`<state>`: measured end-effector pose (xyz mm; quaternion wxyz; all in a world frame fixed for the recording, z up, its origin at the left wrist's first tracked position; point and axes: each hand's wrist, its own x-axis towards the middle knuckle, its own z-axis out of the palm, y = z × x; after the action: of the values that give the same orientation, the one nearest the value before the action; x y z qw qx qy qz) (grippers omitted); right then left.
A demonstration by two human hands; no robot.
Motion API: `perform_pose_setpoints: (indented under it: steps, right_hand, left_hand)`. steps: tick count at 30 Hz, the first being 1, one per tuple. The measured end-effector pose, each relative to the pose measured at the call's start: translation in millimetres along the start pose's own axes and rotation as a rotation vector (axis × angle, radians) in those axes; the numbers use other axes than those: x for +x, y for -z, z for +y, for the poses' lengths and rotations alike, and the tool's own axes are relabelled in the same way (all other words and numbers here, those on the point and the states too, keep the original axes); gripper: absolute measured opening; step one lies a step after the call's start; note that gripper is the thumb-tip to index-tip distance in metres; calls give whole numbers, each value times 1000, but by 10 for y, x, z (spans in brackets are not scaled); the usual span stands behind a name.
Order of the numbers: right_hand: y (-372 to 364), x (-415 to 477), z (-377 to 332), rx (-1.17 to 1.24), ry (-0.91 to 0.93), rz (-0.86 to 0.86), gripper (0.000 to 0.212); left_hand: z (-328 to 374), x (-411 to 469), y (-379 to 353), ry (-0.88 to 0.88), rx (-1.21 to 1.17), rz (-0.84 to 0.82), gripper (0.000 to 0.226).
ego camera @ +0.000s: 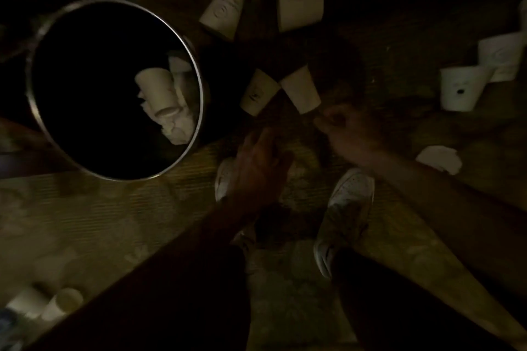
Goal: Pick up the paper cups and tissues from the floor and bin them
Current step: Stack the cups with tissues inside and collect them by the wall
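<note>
The scene is dim. A round metal-rimmed bin (pixel 196 88) stands at the left with a paper cup (pixel 156 88) and crumpled tissues (pixel 179 128) inside. Two paper cups lie on the floor beside it, a left cup (pixel 258 92) and a right cup (pixel 302 90). My right hand (pixel 348 131) reaches to the rim end of the right cup, fingers loosely curled, holding nothing I can make out. My left hand (pixel 259 168) hovers below the left cup with relaxed fingers. Further cups lie at the back (pixel 222 10) (pixel 299 8) and right (pixel 460 88) (pixel 502 54). A tissue (pixel 439 158) lies right.
My two white shoes (pixel 348 208) (pixel 224 179) stand on the patterned floor just below my hands. More cups (pixel 61 303) lie at the bottom left. A dark edge runs along the back of the floor.
</note>
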<state>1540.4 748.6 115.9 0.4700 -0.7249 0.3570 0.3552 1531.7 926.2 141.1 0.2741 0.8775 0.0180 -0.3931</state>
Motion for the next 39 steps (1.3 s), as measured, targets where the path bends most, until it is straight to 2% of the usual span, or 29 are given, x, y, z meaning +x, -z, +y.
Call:
perform_pose_setpoints:
  steps: [5, 9, 13, 15, 18, 23, 25, 28, 31, 33, 37, 39]
  right_hand:
    - [-107, 554, 195, -57, 148, 109, 63]
    - [-194, 933, 278, -110, 227, 121, 87]
    - [-327, 1259, 373, -108, 325, 183, 95]
    - [-392, 1366, 427, -83, 399, 222, 94]
    - [-412, 1481, 437, -38, 450, 247, 91]
    - [-325, 1518, 400, 126, 437, 183, 82]
    - [-290, 1487, 369, 201, 393, 159, 82]
    - [-202, 1369, 316, 268, 316, 147, 79]
    - [-174, 1297, 279, 345, 315, 105, 74]
    - [-159, 1274, 214, 396, 354, 61, 60]
    - [-15, 1239, 61, 505, 400, 12, 22]
    - [95, 1250, -17, 533, 431, 14, 18]
  left_hand:
    - [-240, 570, -308, -48, -11, 84, 78]
    - [-435, 1017, -494, -48, -61, 176, 77]
    - [-568, 1355, -563, -71, -38, 305, 89]
    - [-557, 1428, -570, -25, -66, 282, 96]
    - [-456, 1471, -617, -32, -95, 356, 97]
    - [-333, 1670, -646, -120, -293, 514, 54]
    - [-309, 1733, -592, -147, -346, 543, 46]
    - [-214, 1704, -461, -111, -476, 440, 53]
    - [-73, 1621, -390, -161, -576, 360, 82]
    - [48, 1605, -347, -197, -587, 340, 87]
    - [263, 1661, -230, -191, -801, 278, 56]
    - [355, 1715, -194, -199, -804, 308, 63]
